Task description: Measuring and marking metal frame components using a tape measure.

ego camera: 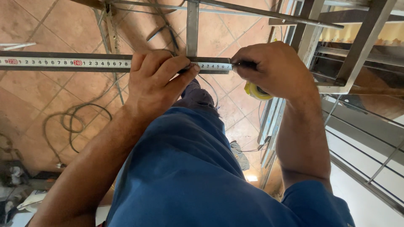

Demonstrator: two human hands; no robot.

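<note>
terracotta floor tiles below. left hand grip pins tape blade flat on steel bar; right hand grip closed on marker at bar end, yellow tape case tucked under. tape laid, mark in progress.

Terracotta floor tiles, coiled cable, metal frame at right.

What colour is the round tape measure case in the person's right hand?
Yellow. The tape measure case peeks out under the right hand, seen in the head view.
</note>
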